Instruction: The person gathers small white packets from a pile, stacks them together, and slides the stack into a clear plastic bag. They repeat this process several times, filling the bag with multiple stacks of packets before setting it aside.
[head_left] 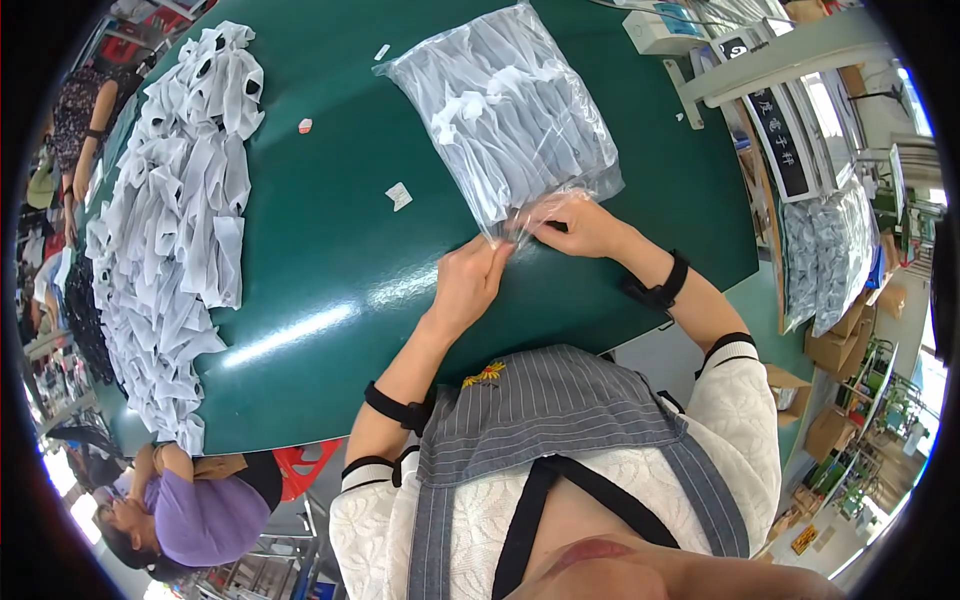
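A clear plastic bag (590, 130) lies on the green table, packed with rows of folded pale grey-white fabric pieces (510, 110). Both my hands are at the bag's near end, close together. My left hand (468, 280) pinches the gathered film at the near left corner between thumb and fingers. With fingers closed on the film just beside it, my right hand (578, 226) grips the same edge from the right. The fingertips of the right hand are partly covered by shiny film.
A long heap of similar fabric pieces (165, 230) covers the table's left side. Paper scraps (399, 196) lie on the green table (330, 250). A white box (662, 30) and a scale (780, 140) stand at the right. Filled bags (825, 250) rest beyond the right edge. A person in purple (205, 510) sits at the lower left.
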